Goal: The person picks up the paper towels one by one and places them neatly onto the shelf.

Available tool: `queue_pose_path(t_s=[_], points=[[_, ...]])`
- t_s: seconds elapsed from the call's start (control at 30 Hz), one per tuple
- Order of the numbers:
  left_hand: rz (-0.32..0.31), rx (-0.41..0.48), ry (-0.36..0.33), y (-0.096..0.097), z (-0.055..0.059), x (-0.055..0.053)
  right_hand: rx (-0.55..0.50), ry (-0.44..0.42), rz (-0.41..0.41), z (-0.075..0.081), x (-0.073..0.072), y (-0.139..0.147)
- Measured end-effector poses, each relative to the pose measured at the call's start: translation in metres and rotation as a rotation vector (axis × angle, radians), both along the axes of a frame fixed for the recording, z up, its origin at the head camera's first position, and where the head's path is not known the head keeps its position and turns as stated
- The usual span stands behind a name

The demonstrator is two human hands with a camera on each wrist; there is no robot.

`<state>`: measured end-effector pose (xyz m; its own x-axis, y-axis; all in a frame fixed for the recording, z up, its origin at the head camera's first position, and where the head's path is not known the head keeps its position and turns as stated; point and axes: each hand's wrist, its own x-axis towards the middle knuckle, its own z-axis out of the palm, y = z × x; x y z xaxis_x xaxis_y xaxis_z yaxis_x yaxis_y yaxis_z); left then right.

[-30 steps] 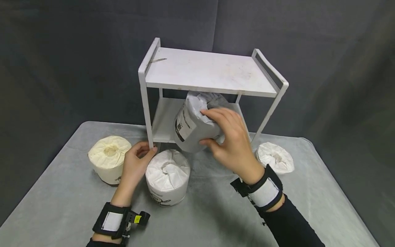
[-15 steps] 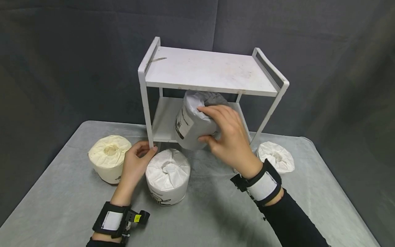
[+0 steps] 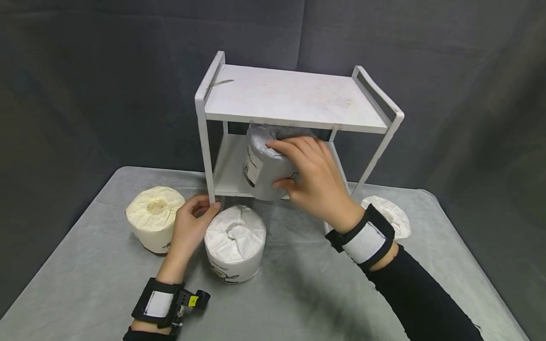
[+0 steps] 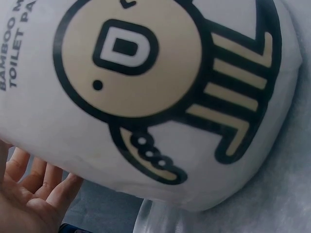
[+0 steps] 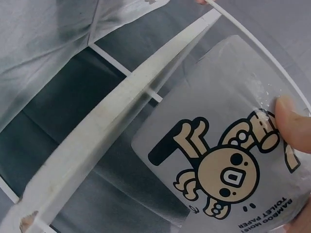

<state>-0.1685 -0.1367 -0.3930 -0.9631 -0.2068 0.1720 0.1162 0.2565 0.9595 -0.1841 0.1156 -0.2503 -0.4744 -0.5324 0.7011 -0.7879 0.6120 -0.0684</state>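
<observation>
My right hand (image 3: 317, 184) grips a paper-wrapped toilet roll (image 3: 273, 173), thumb low on its side and fingers over the top. The roll is slightly tilted, partly between the two boards of a white shelf rack (image 3: 294, 97), its lower end overlapping the lower board's front edge. Its printed cartoon and "toilet paper" lettering show in the right wrist view on the roll (image 5: 194, 97). My left hand (image 3: 187, 232) holds the rack's left front leg (image 3: 207, 161) near its foot, between thumb and curled fingers. Beside that hand stands another white toilet roll (image 3: 233, 255), filling much of the left wrist view.
A cream-wrapped toilet roll (image 3: 153, 222) stands left of my left hand. Another white roll (image 3: 394, 218) sits at the right, partly hidden behind my right wrist. A grey cloth covers the table (image 3: 298, 303), and a dark curtain (image 3: 106, 85) hangs behind the rack.
My right hand has moved the held roll up and slightly inward, tilting it more upright under the top board. The left hand keeps its place at the leg.
</observation>
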Motion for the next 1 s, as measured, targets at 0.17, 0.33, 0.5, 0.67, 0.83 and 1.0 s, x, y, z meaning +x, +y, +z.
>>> queue_pose_path(t_s=[0.17,0.33,0.5,0.67,0.83,1.0], points=[[-0.002,0.001,0.011,0.000,0.001,0.000,0.054,-0.023,-0.031,0.004,-0.002,-0.003],[0.002,-0.004,0.001,0.000,-0.001,-0.001,0.131,-0.058,-0.073,0.007,-0.002,-0.007],[0.002,0.004,-0.003,0.000,-0.002,0.001,0.193,-0.087,-0.101,0.009,-0.003,-0.013],[0.013,0.001,-0.004,-0.001,-0.002,0.002,0.224,-0.089,-0.096,0.012,-0.005,-0.018],[0.011,-0.005,0.005,0.002,-0.003,-0.001,0.238,-0.064,-0.120,0.015,-0.007,-0.020],[-0.016,-0.005,0.018,0.004,-0.005,-0.004,0.241,-0.063,-0.149,0.014,-0.010,-0.020]])
